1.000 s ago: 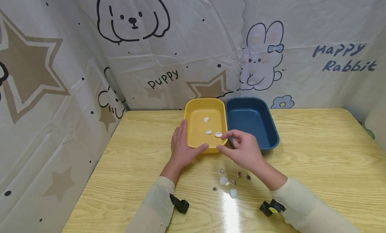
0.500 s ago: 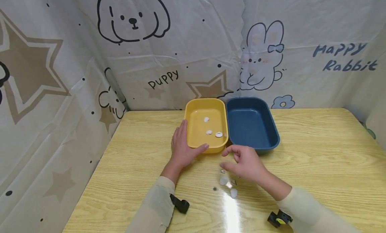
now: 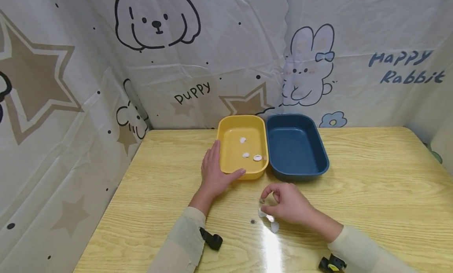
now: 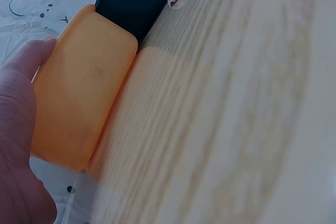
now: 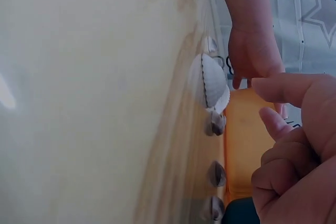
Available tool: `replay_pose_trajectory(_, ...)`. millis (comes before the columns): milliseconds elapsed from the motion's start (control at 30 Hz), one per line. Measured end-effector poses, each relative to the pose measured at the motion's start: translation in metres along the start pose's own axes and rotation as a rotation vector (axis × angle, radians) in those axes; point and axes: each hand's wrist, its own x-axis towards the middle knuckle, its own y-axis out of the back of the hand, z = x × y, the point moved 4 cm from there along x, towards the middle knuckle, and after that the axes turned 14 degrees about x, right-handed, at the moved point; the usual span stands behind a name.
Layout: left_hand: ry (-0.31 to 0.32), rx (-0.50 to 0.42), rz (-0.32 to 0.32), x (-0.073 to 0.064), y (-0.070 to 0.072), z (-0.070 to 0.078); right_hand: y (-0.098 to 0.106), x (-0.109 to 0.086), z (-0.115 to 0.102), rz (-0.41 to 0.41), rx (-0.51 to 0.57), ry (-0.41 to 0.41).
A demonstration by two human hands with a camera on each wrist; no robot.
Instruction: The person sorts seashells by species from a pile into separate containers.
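Yellow tray (image 3: pixel 231 147): three white shells (image 3: pixel 245 155); left hand (image 3: pixel 214 174) against it, thumb spread wide. Blue tray (image 3: pixel 293 147): alongside. Right hand (image 3: pixel 288 202): thumb, forefinger parted, near loose shells (image 3: pixel 274 226).

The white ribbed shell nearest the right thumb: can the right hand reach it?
Probably yes: the right hand is close to the white ribbed shell, thumb and index finger apart, with nothing visibly blocking.
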Motion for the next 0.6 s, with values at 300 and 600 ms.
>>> replay_pose_trajectory(300,0.008,-0.005,-0.004,0.0000,0.0002,0.0005,-0.0065,0.0001,0.0077,-0.112,-0.034,-0.009)
replay_pose_trajectory(600,0.001,-0.010,0.010,-0.0001,0.0005,-0.0001,-0.0092,-0.0017,0.0091,-0.177,-0.059,0.032)
